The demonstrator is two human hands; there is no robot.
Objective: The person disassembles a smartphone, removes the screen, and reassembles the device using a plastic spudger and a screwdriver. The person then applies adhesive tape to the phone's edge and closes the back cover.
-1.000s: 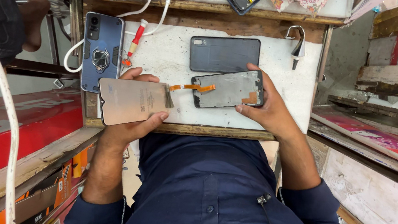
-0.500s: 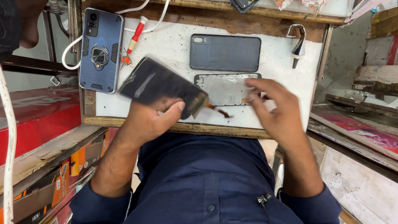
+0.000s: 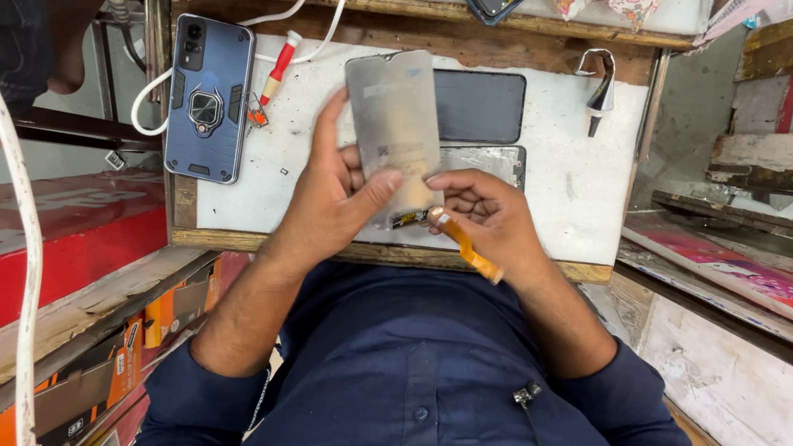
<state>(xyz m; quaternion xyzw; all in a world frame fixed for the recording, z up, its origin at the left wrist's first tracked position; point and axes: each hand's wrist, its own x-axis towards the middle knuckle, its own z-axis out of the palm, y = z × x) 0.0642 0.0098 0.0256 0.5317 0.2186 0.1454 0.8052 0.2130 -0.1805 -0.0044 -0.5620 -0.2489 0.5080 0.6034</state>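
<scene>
White tabletop [image 3: 572, 189], scuffed and framed in worn wood, carries the work; a red-topped surface sits to the left and stacked boards to the right.

Left hand [image 3: 334, 195] grips a phone display panel [image 3: 396, 122], silver metallic back toward the camera. The thumb presses the panel's lower face and the fingers [image 3: 330, 124] run up along its left edge; the grip is closed on the panel. The panel is raised above the tabletop, over its centre. Its long axis runs near vertical in view, leaning slightly, with the top end pointing away from the person toward the back of the tabletop and the lower end toward the chest.

Right hand [image 3: 488, 214] sits just beside the panel's lower end, fingers curled, thumb and forefinger pinched on the orange flex cable [image 3: 469, 247] that trails from the panel's bottom edge down toward the tabletop's near rim.

Behind the panel lie a dark phone [image 3: 481, 105], lengthwise across, and a grey phone frame [image 3: 490, 159] partly hidden by the hands. A blue cased phone [image 3: 208, 99] lies at the left edge, long axis front to back. A red-handled tool [image 3: 277, 67] and a white cable [image 3: 326, 13] lie near it.
</scene>
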